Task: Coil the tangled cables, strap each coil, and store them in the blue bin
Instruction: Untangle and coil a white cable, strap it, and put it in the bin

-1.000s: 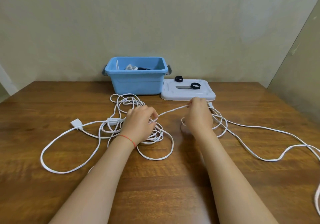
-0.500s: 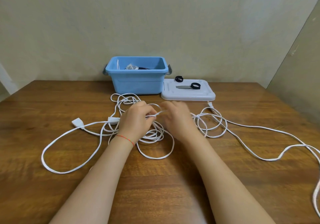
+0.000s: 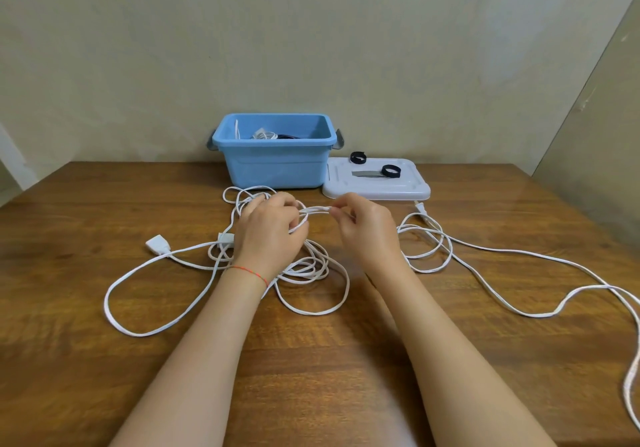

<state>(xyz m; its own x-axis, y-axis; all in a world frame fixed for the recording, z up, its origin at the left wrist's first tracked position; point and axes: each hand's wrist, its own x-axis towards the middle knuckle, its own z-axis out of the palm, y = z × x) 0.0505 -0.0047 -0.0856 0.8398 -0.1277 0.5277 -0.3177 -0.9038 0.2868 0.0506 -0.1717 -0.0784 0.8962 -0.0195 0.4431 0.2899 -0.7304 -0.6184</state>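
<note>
- Sitting against the wall at upper centre of the frame, the blue bin stands open with white and dark coils showing inside; its pale lid lies flat just right of it, touching the bin's base.
- 2 black straps rest on the lid: 1 ring at its far edge, another ring with a grey tail nearer the middle.
- A white cable sprawls in loops across the centre of the wooden table, its socket end at centre left and its plug just below the lid's right corner.
- Loops lie under and around both wrists, and a second cluster sits right of the right forearm.
- Bare wood spreads across the lower frame between and beside the forearms; 1 long run of cable trails to the right edge and off the frame.
- A short doubled stretch of cable runs roughly left to right between the hands, lifted off the table.
- The left hand, a red thread at its wrist, curls its fingers round several strands; the right hand pinches the stretch's right end between thumb and fingertips.
</note>
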